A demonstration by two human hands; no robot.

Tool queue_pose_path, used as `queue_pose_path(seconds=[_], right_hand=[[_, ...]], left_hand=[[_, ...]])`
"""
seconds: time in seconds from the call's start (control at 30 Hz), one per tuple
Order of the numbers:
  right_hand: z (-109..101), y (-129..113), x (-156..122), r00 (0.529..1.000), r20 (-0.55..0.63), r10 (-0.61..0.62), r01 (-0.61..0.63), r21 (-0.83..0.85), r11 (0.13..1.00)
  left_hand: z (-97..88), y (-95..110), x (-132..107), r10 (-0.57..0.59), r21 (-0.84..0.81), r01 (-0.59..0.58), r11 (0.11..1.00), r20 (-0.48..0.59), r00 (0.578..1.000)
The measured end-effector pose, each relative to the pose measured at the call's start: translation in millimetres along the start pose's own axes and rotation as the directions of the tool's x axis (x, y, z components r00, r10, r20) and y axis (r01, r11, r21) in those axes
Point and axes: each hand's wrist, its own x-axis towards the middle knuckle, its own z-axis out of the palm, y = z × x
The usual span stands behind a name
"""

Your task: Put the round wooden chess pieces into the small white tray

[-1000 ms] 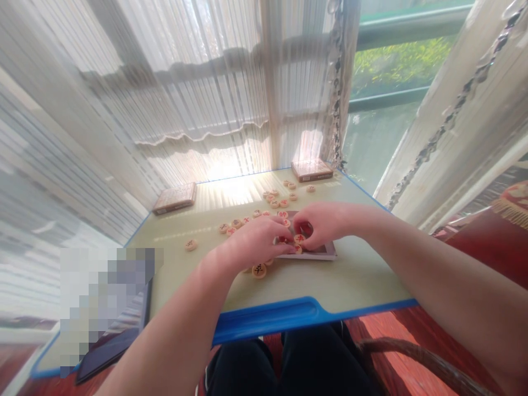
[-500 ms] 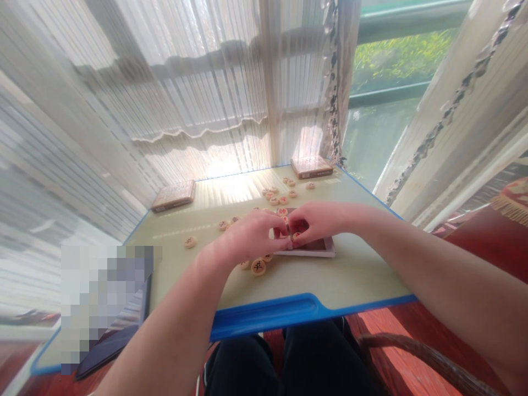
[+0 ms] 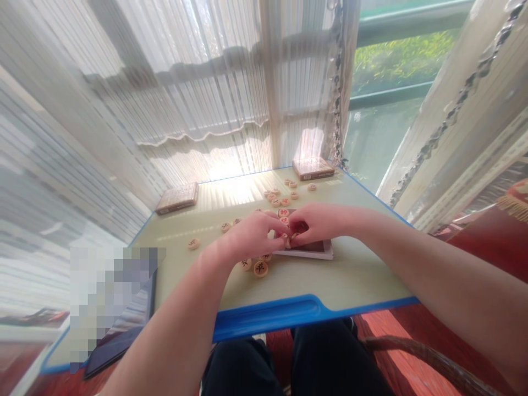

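Note:
My left hand [image 3: 262, 234] reaches over the left edge of a shallow open box [image 3: 317, 248], its thumb and fingers curled round a Chinese chess piece [image 3: 287, 242]. My right hand [image 3: 315, 223] comes in from the other side, fingertips pinched at a piece beside it; the fingers partly cover this piece. The fingertips of both hands nearly meet. Two red-marked pieces [image 3: 284, 212] lie in a line along the box's left side. Black-marked pieces, one a round soldier piece [image 3: 260, 269], lie just below my left hand.
Several loose pieces [image 3: 275, 202] lie beyond the box, with a single piece [image 3: 193, 243] farther left. Closed boxes stand at the back left [image 3: 177, 198] and back right [image 3: 313, 168]. A dark tablet-like object [image 3: 111, 346], partly blurred out, rests at the left. The table has a blue rim [image 3: 268, 319].
My fingertips have shifted slightly at the box's left side, and a piece between them now shows more. The view has moved a little; the other pieces stay in place.

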Motion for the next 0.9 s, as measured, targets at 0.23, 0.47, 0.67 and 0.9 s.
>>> queue_pose_path(seconds=[0.23,0.47,0.67,0.9], right_hand=[[-1.1,-3.8,-1.2,1.0,0.005,0.005,-0.005,-0.026,1.0],[-2.5,-2.4,-1.2,1.0,0.007,0.022,-0.022,-0.027,0.999],[-1.8,-4.0,-1.6,1.0,0.005,0.002,-0.002,-0.03,1.0],[0.0,-0.7,-1.7,1.0,-0.003,-0.015,0.015,-0.011,1.0]], left_hand=[[0.1,-0.9,-0.2,-0.033,0.012,0.033,0.999,-0.019,0.999],[-0.5,-3.0,-1.3,-0.048,0.043,0.049,0.998,-0.021,0.999],[-1.7,-1.4,-2.3,-0.03,0.073,0.032,0.997,-0.026,0.999],[-5.6,5.1,-3.2,-0.062,0.109,0.068,0.992,-0.057,0.996]])
